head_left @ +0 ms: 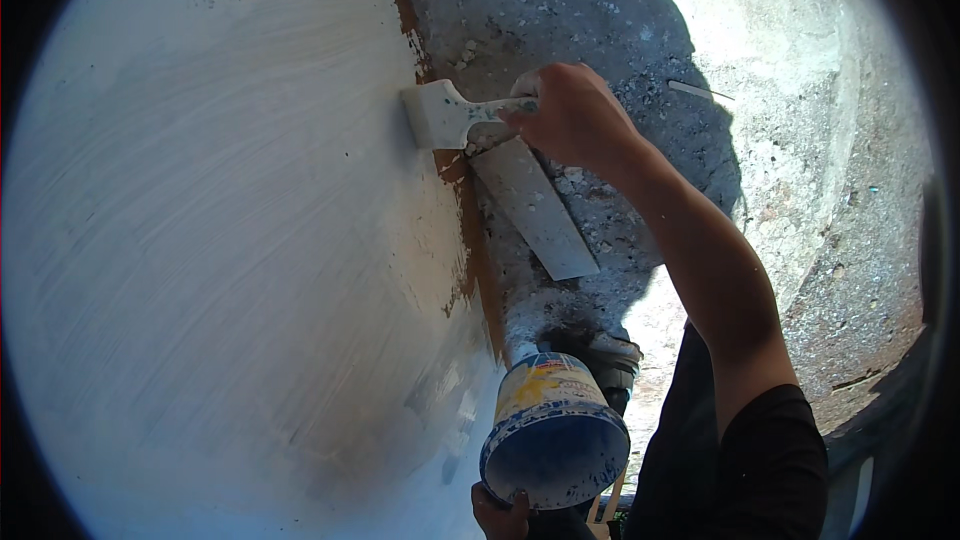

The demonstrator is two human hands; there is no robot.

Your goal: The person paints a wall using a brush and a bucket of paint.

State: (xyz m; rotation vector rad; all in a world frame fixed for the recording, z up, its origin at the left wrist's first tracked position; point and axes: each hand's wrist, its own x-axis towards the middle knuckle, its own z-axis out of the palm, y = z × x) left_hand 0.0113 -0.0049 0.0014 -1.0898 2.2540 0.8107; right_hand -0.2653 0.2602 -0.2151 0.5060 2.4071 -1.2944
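My right hand grips the handle of a white putty knife. Its blade is pressed flat against the white coated wall, close to a brown uncoated strip at the wall's base. A second long flat white blade hangs down below the same hand. At the bottom of the view my left hand holds a blue and yellow paint bucket from below, tilted with its open mouth facing me.
Rough grey concrete ground spattered with white lies to the right of the wall, partly in my shadow. A thin white stick lies on it. My black sleeve and clothing fill the lower right.
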